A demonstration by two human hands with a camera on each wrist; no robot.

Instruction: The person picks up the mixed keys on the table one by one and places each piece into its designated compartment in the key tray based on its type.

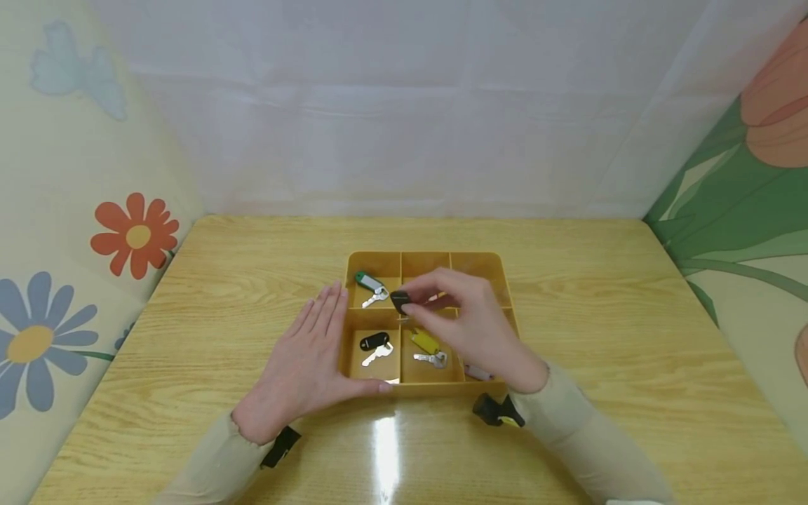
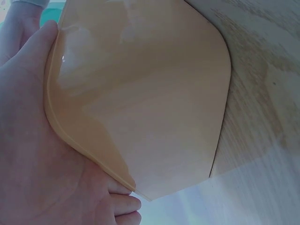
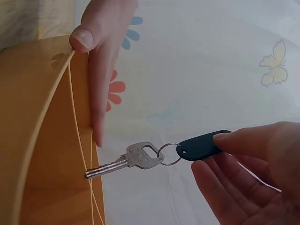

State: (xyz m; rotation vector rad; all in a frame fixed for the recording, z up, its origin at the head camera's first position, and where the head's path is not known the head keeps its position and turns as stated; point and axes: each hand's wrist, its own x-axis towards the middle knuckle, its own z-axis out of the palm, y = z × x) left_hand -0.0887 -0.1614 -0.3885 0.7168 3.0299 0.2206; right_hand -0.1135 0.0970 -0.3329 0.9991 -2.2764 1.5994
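My right hand (image 1: 473,322) pinches a dark key tag (image 3: 201,146) between thumb and fingers, above the middle of a yellow divided organizer box (image 1: 374,390). From the tag's ring hangs a silver key (image 3: 143,157); the tag looks near black in the head view and dark teal in the right wrist view. My left hand (image 1: 309,365) rests with straight fingers along the box's left wall, its thumb on the front rim. A green-tagged key (image 1: 370,282) lies in the back left compartment, a black-tagged key (image 1: 375,342) in the front left, a yellow-tagged key (image 1: 426,341) in the front middle.
In the front right compartment a pale pinkish tag (image 1: 478,372) shows partly below my right wrist. My right hand hides part of the back middle compartment. The box stands on a wood-grain table (image 1: 252,266), with a white cloth (image 1: 379,140) behind and flower-patterned panels at both sides.
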